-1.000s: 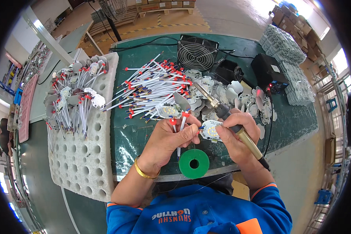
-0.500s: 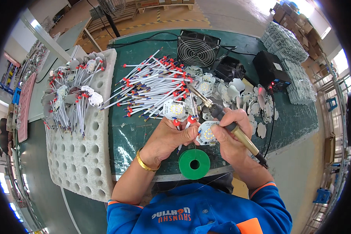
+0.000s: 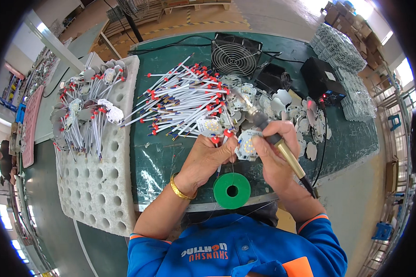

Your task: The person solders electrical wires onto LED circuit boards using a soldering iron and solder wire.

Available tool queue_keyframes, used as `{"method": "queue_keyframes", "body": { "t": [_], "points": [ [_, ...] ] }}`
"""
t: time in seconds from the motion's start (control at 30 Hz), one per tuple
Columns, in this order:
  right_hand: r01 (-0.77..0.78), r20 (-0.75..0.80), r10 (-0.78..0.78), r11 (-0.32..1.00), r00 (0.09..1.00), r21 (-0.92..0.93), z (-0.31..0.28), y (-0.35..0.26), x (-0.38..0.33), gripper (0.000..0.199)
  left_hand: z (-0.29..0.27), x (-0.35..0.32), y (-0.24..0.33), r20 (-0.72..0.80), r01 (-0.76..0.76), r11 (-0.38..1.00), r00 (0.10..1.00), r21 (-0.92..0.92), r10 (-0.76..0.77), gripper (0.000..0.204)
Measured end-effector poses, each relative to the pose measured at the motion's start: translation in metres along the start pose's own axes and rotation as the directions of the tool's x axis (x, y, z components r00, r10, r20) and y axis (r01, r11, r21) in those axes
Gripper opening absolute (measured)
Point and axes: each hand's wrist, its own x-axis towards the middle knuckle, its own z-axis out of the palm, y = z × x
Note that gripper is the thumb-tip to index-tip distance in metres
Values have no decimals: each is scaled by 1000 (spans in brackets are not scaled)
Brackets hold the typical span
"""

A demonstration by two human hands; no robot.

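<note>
Soldering iron [image 3: 268, 134] sits gripped in our right hand [image 3: 275, 159], beside the small round board [image 3: 246, 147]. Our left hand [image 3: 207, 159] pinches wires [image 3: 219, 138] at the board's left edge.

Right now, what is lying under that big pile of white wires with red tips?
The pile of wires rests on the green mat, overlapping some round white boards at its right edge. Whatever else lies beneath is covered.
</note>
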Motion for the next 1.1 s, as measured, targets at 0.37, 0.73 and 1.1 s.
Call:
{"method": "queue_keyframes", "body": {
  "t": [0.37, 0.73, 1.1],
  "points": [
    [281, 229, -181, 788, 956, -548, -46, 8, 15, 16, -32, -16, 15, -35, -175, 855, 983, -488, 182, 22],
    [542, 547, -65, 280, 834, -793, -45, 15, 13, 26, -27, -5, 16, -250, -222, 858, 896, 462, 367, 18],
    [602, 619, -31, 275, 785, -750, -51, 17, 19, 34, -29, 10, -6, -4, -43, 224, 978, 974, 207, 37]
  ]
}}
